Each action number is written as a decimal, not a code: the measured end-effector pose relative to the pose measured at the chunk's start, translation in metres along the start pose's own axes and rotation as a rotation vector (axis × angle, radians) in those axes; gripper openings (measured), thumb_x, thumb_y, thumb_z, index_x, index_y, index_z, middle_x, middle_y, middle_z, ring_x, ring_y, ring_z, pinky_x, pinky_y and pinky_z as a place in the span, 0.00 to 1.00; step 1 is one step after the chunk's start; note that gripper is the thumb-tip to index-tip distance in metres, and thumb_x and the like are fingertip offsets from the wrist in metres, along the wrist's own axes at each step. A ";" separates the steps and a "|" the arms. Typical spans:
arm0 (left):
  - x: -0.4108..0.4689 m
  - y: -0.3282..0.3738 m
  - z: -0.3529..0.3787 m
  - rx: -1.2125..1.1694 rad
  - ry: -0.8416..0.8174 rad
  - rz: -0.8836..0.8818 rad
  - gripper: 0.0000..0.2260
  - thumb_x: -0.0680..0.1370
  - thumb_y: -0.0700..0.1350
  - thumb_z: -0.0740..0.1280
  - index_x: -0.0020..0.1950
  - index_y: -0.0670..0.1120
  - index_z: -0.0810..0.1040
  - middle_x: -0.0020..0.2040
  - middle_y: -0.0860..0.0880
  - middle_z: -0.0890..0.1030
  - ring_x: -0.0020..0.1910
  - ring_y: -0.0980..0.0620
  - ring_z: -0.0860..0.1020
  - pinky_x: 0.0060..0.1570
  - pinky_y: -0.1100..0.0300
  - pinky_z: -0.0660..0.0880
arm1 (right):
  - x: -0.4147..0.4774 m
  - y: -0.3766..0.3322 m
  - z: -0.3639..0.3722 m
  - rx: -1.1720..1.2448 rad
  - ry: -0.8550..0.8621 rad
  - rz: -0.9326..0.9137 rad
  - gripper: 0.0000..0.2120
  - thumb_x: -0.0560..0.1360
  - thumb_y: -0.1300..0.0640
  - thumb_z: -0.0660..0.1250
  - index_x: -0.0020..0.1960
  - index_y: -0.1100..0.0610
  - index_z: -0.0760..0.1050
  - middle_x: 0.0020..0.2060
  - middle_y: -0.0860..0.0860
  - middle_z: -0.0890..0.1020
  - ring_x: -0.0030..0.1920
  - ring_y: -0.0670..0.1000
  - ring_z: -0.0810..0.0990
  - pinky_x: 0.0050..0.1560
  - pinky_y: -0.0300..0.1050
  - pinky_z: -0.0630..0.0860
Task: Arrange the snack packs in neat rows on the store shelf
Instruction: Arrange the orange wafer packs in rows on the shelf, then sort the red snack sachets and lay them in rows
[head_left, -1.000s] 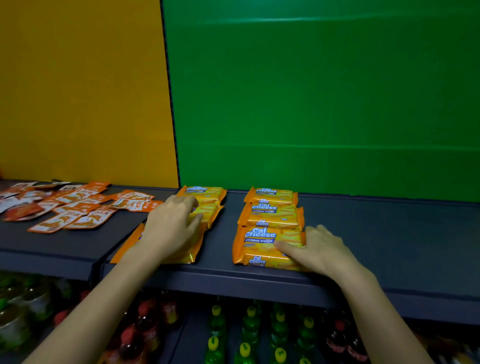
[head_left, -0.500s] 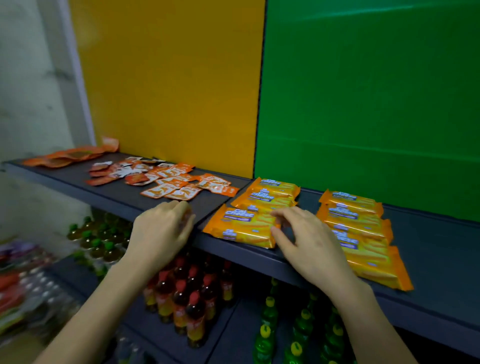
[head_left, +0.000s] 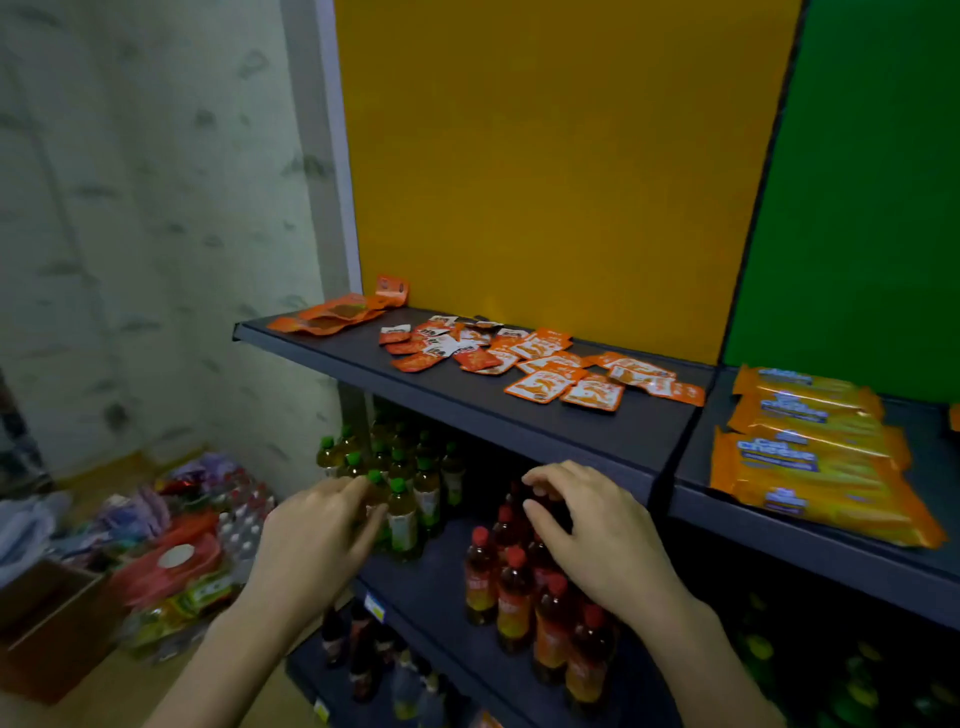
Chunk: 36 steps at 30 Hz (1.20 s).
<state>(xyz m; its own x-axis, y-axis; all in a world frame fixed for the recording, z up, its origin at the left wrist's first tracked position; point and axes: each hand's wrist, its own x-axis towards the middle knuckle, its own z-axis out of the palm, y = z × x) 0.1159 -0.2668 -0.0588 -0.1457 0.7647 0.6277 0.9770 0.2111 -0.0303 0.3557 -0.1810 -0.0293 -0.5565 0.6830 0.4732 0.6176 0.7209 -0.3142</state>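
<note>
I have both hands in front of the shelf (head_left: 545, 431), below its front edge and empty. My left hand (head_left: 317, 540) is loosely open with fingers slightly curled, and my right hand (head_left: 587, 530) is half curled, touching no pack. The small orange sachets (head_left: 524, 358) lie scattered and overlapping across the middle of the shelf toward its back edge, and 2 of them sit nearer the front. A few larger orange pouches (head_left: 332, 317) lie at the back left corner. On the next shelf section to the right, the wafer packs (head_left: 810, 452) already sit in a row running front to back. I judge the sachets come next. I would lift both hands over the front edge, gather the overlapping ones first, square them label up, then lay rows parallel to that edge. They look light and slippery, so I would press them flat rather than pinch.
</note>
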 end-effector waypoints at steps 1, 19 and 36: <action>-0.001 -0.015 0.003 -0.002 -0.004 0.005 0.16 0.72 0.56 0.55 0.36 0.48 0.76 0.30 0.52 0.78 0.28 0.49 0.79 0.21 0.61 0.69 | 0.007 -0.010 0.011 0.006 -0.002 0.001 0.14 0.78 0.46 0.57 0.62 0.44 0.71 0.56 0.39 0.76 0.60 0.41 0.72 0.56 0.36 0.68; 0.103 -0.132 0.066 -0.141 0.038 0.097 0.14 0.72 0.56 0.56 0.38 0.50 0.76 0.31 0.54 0.79 0.30 0.52 0.79 0.22 0.61 0.69 | 0.161 -0.051 0.094 -0.038 0.013 0.126 0.12 0.77 0.47 0.59 0.60 0.46 0.71 0.55 0.40 0.76 0.58 0.44 0.74 0.52 0.41 0.71; 0.276 -0.171 0.167 -0.294 -0.092 -0.093 0.16 0.78 0.57 0.58 0.49 0.45 0.75 0.48 0.48 0.78 0.50 0.48 0.75 0.42 0.55 0.72 | 0.306 -0.026 0.138 -0.124 0.009 0.353 0.17 0.76 0.44 0.60 0.60 0.51 0.74 0.50 0.46 0.81 0.52 0.49 0.77 0.49 0.45 0.73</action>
<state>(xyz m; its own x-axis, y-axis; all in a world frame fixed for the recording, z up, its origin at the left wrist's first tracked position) -0.1177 0.0101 -0.0106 -0.2364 0.8050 0.5442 0.9602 0.1077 0.2578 0.0924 0.0256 0.0098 -0.2930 0.8853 0.3610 0.8336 0.4215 -0.3571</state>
